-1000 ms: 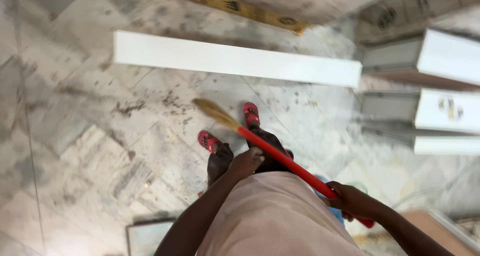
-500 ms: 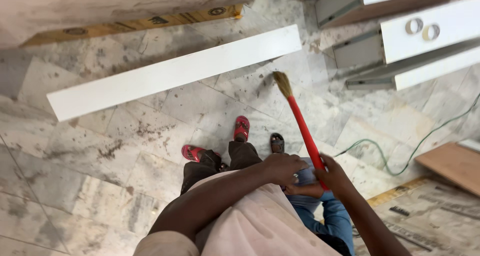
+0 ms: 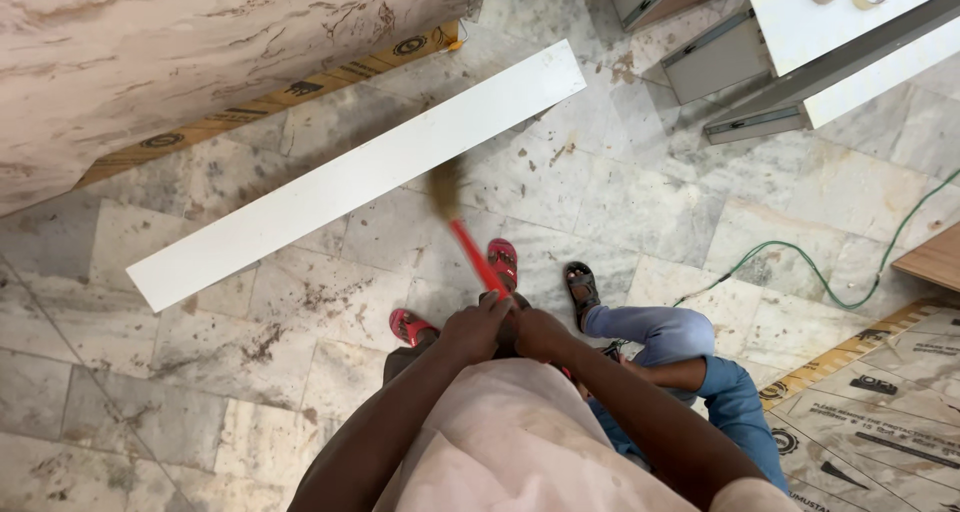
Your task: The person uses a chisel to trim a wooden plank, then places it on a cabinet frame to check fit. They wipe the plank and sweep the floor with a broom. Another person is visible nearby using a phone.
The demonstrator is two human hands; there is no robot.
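Note:
I hold a broom with a red handle and a straw-coloured head, blurred by motion, over the dusty marble floor. My left hand and my right hand sit side by side at the handle's near end, both closed around it. The broom head points away from me, close to a long white board that lies flat on the floor. My feet in red sandals stand just below the broom.
Another person in blue trousers and a dark sandal crouches at my right. White drawer parts lie at top right, a green cable runs across the floor, printed cardboard at lower right, a marble slab top left.
The broom swung from my right side to the left, its head now near the white board. My hands moved together in front of my body.

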